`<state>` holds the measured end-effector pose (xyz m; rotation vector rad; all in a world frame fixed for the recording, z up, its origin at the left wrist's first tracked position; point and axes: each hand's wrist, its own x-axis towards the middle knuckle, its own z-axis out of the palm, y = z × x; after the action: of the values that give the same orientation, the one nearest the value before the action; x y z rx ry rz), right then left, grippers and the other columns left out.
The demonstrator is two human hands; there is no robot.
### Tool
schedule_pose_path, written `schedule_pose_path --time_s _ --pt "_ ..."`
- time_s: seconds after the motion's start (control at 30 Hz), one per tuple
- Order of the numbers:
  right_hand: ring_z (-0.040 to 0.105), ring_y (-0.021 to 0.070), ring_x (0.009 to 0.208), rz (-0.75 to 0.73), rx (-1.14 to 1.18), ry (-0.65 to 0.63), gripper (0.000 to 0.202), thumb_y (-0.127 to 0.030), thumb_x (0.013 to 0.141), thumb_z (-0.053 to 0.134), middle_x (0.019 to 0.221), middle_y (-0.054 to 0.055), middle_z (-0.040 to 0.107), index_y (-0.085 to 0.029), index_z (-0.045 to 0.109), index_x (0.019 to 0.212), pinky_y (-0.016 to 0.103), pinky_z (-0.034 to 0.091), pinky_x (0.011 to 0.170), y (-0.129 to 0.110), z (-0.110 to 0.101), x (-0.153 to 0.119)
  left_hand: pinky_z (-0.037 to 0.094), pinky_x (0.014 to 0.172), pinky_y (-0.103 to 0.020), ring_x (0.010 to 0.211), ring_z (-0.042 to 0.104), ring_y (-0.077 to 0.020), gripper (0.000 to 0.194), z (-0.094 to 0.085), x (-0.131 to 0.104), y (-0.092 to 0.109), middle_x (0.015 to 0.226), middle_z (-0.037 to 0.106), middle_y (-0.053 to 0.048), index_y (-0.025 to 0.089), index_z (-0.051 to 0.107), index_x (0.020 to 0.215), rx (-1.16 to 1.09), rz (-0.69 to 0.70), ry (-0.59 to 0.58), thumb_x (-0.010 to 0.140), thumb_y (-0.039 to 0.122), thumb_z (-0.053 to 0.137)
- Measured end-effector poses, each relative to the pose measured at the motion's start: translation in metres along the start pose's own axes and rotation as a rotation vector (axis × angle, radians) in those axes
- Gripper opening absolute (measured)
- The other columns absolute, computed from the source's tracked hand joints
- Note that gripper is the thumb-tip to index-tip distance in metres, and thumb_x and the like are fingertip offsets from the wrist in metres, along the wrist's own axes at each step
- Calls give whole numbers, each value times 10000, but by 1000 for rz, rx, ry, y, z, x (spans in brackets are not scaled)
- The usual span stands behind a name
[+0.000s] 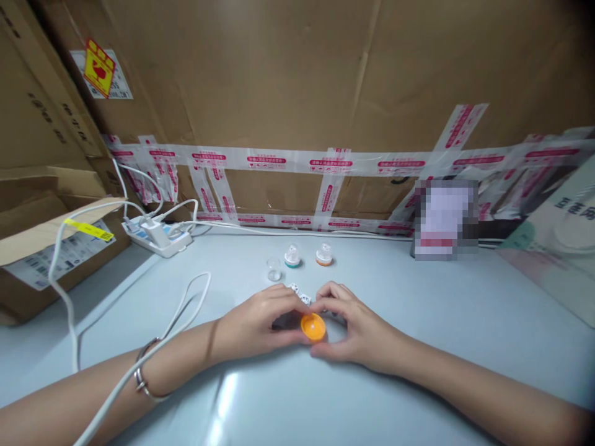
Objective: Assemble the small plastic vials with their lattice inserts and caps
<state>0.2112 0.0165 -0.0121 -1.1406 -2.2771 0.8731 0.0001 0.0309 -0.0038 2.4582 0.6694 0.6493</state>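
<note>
A small round orange cup (313, 327), hollow side toward me, is between my two hands just above or on the grey table. My left hand (272, 319) pinches its left edge with thumb and fingers. From the other side, the thumb and index finger of my right hand (356, 322) curl around the cup's right edge. Several white dice (305, 299) lie just behind the cup, partly hidden by my fingers. Farther back stand a clear dome on a teal base (292, 255), another on an orange base (324, 254), and an empty clear cover (274, 270).
A white power strip (160, 237) with plugs sits at the back left, and a white cable (60, 248) loops across my left forearm. An open cardboard box (69, 248) is at far left. A blurred-out phone-like object (444, 220) leans against the large taped carton (279, 74).
</note>
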Motion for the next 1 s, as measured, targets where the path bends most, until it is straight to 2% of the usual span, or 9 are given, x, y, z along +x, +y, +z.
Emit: schedule_pose_path --time_s 0.1,0.2,0.47,0.63,0.8,1.0 --pt "476 190 987 -20 16 -5 331 -262 649 717 988 30 468 -238 616 963 333 386 912 2 -1 1 423 796 -285 864 534 -168 314 -1 -1 1 937 611 -74 157 564 1072 -4 -2 -10 797 298 623" --pt "475 192 980 7 10 15 313 -340 662 718 976 31 460 -247 629 947 324 403 891 2 1 3 418 809 -289 885 515 -171 381 -1 0 2 966 583 -73 168 533 1131 -22 -21 -32 789 306 629" --pt "479 215 932 83 -90 208 352 -370 615 750 916 45 481 -212 640 909 351 425 840 4 8 11 416 702 -226 800 527 -127 254 10 6 0 897 572 -21 186 573 1037 -61 -173 128 793 233 624" --pt "478 223 941 78 -98 276 285 -342 652 723 898 49 506 -211 658 896 370 414 860 9 8 17 418 713 -250 798 531 -138 233 9 10 -5 908 586 -31 179 589 1025 -12 -224 160 814 276 594" --pt "473 228 962 73 -102 278 292 -328 632 745 932 58 510 -210 676 890 374 407 875 11 9 20 431 732 -264 808 533 -149 337 7 11 -10 921 572 -45 189 596 1066 -17 -187 120 781 367 631" --pt "481 225 953 68 -120 269 265 -426 670 700 941 53 515 -240 689 859 392 403 879 7 9 17 442 721 -276 760 546 -149 276 11 10 -6 850 572 -38 181 639 982 9 -270 170 781 370 628"
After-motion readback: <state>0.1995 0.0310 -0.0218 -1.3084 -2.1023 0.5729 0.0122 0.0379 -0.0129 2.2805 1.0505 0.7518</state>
